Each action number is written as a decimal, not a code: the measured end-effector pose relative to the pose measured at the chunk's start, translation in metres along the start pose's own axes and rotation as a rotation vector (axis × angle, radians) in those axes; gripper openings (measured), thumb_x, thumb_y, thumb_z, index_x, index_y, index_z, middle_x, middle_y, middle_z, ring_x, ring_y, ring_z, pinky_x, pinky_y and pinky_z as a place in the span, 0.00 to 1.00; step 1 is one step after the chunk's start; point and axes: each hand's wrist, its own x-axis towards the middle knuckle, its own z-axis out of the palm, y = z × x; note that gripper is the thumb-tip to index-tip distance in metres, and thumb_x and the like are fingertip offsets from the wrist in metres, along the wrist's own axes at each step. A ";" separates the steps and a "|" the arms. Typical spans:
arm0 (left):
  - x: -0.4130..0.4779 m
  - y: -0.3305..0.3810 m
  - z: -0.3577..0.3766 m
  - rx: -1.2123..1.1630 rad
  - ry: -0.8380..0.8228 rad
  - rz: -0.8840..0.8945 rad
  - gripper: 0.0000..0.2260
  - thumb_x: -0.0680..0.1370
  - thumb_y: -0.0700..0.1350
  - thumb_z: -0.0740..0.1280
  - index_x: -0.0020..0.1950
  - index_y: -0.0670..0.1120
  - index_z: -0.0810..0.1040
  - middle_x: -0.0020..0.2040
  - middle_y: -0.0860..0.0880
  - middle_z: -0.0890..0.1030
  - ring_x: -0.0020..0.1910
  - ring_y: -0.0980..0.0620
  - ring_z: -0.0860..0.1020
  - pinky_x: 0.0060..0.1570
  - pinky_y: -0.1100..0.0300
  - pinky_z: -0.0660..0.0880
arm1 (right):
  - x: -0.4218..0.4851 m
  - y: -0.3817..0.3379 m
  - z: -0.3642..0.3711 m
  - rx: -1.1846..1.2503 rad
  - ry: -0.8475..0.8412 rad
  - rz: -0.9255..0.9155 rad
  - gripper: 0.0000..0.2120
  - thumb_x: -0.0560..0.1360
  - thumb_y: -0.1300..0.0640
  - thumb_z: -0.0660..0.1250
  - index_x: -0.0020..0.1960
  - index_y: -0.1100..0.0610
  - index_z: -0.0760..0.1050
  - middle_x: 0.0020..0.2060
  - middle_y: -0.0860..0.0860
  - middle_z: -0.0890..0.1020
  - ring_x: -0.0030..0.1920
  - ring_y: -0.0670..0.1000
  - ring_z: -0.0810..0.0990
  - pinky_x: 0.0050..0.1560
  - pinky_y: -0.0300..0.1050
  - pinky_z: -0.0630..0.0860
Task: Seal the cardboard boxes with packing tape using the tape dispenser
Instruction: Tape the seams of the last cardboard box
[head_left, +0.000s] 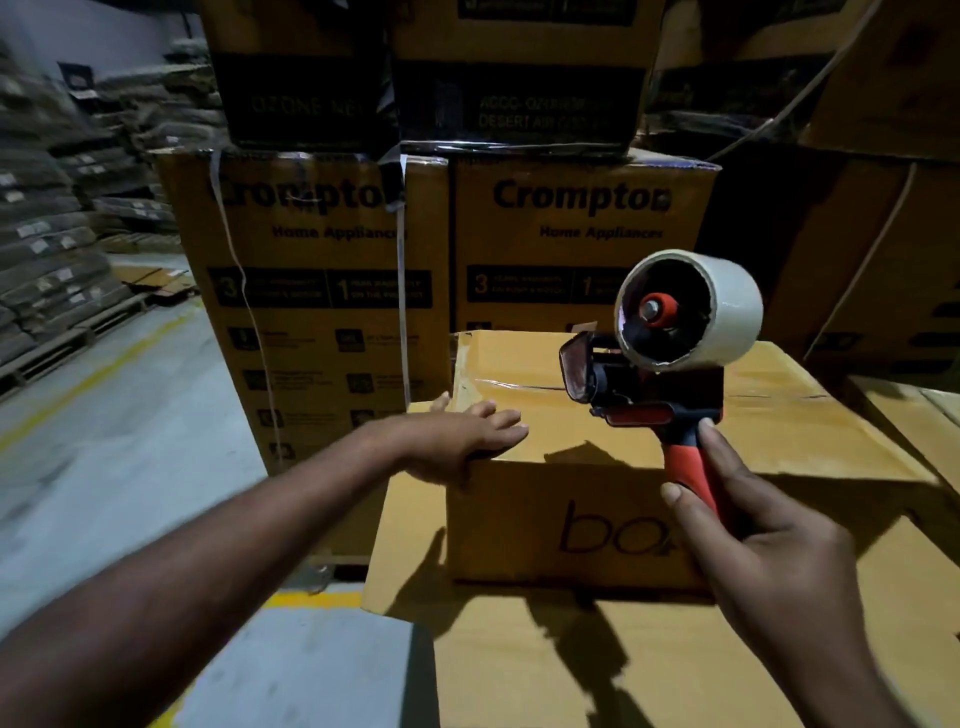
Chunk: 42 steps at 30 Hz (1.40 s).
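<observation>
A brown cardboard box (561, 499) with its top flaps closed stands on flat cardboard in front of me. Clear tape glints along its top seam near the far left corner. My left hand (457, 441) rests on the box's near left top corner, fingers straight on the lid and thumb over the edge. My right hand (758, 540) grips the red handle of the tape dispenser (670, 364). The dispenser is held upright above the box's right side, its white tape roll on top and its black and red head pointing left.
Tall printed appliance cartons (322, 291) are stacked right behind the box, more on top and to the right. Flat cardboard (571, 665) lies under the box. Grey concrete floor (119, 415) with yellow lines opens to the left, with stacked sacks on pallets (47, 234) beyond.
</observation>
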 end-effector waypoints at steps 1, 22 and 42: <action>-0.002 0.001 0.007 -0.102 0.064 -0.004 0.43 0.77 0.47 0.72 0.82 0.59 0.47 0.82 0.58 0.40 0.80 0.53 0.37 0.75 0.38 0.36 | 0.009 0.003 0.010 0.018 0.003 -0.005 0.28 0.69 0.50 0.73 0.65 0.33 0.68 0.54 0.27 0.70 0.47 0.31 0.79 0.45 0.34 0.80; 0.016 0.011 0.023 -1.165 0.661 -0.620 0.28 0.80 0.70 0.52 0.70 0.57 0.75 0.67 0.50 0.80 0.65 0.51 0.78 0.66 0.45 0.73 | 0.110 0.075 0.116 0.327 -0.164 -0.004 0.28 0.75 0.54 0.72 0.72 0.44 0.69 0.59 0.38 0.78 0.46 0.49 0.85 0.40 0.51 0.84; 0.140 -0.067 -0.034 -0.977 0.492 -0.732 0.34 0.83 0.49 0.65 0.83 0.46 0.51 0.81 0.43 0.60 0.77 0.41 0.64 0.71 0.47 0.69 | 0.106 0.080 0.121 0.315 -0.107 0.054 0.29 0.72 0.53 0.71 0.71 0.40 0.68 0.45 0.23 0.78 0.40 0.45 0.84 0.38 0.48 0.84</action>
